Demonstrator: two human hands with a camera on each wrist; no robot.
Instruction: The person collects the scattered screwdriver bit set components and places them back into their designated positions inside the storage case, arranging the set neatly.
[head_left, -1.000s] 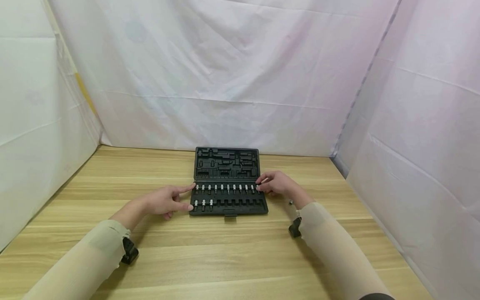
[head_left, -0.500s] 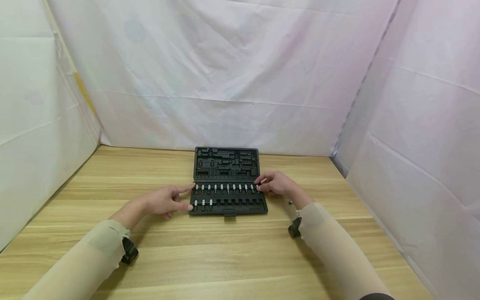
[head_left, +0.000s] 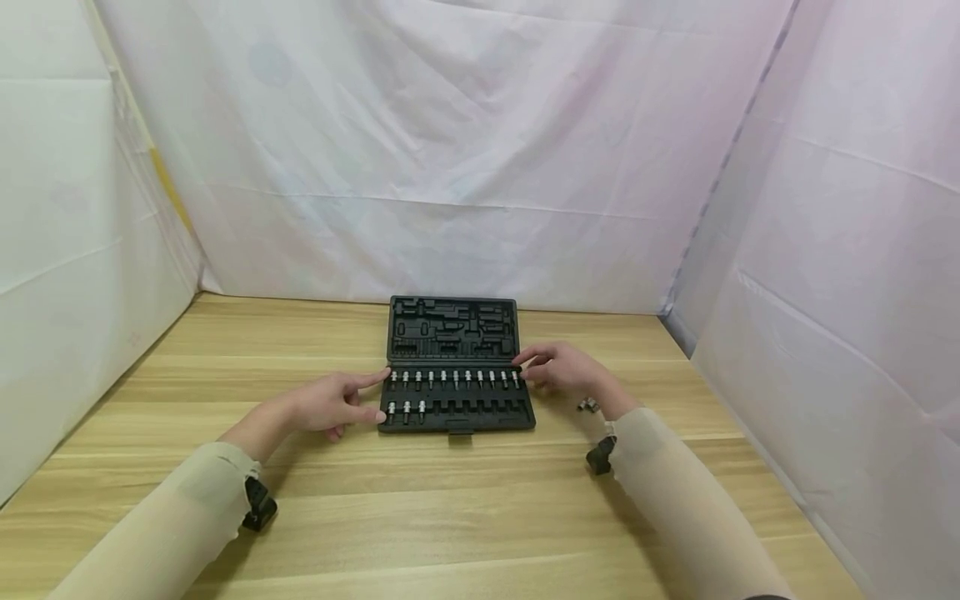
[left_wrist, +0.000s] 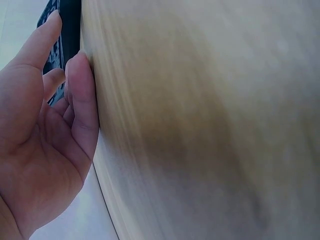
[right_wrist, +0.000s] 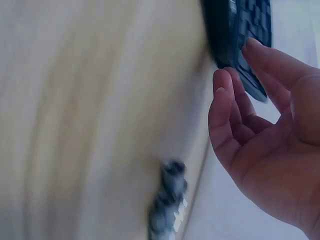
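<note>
A black socket case (head_left: 491,423) lies with its lid raised at the back of the table. Silver bit sockets (head_left: 456,379) fill its upper row, and three bit sockets (head_left: 407,412) sit at the left of the lower row, beside bare slots. My left hand (head_left: 330,404) touches the case's left side, forefinger at the upper corner and thumb at the lower one. At the right end of the upper row is my right hand (head_left: 566,371), its fingers apart and holding nothing, the tips right beside the last bit socket (head_left: 515,379).
Loose bit sockets (head_left: 588,406) lie on the wooden table (head_left: 465,517) under my right wrist; the right wrist view shows them blurred. White cloth (head_left: 450,167) hangs behind the table and along both sides.
My right hand has drawn back slightly to the right from the end bit socket, which now shows in its slot. More of the loose bit sockets shows. My left hand stays put.
</note>
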